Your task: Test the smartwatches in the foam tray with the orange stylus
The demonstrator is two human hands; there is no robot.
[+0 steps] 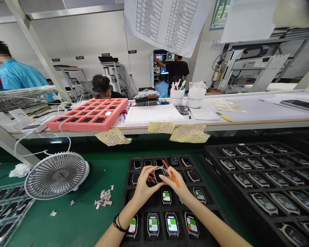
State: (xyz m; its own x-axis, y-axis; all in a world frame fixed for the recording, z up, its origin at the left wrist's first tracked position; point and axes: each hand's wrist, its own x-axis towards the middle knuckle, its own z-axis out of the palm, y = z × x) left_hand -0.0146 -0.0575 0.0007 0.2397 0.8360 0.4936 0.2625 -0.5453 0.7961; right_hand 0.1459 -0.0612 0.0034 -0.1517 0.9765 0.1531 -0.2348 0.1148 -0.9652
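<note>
A watch body (158,175) without a strap, its face dark, is held up between my two hands over a black foam tray (147,205). My left hand (142,187) is closed on its left side and lower edge. With the thumb on the watch's face, my right hand (179,188) grips the right side; a slim orange stick-like tool (174,178) lies in the same fingers. Inside the tray, several watch bodies sit in separate pockets. The nearer ones, such as this watch (166,196), have lit green-and-white screens, and those at the back are dark.
Left on the green bench stand a grey fan (58,175) and a pile of small tabs (104,199). More watches fill a black tray (231,187) at right. A shelf (139,130) crosses ahead, bearing a pink foam tray (106,125) and papers. Other people are beyond it.
</note>
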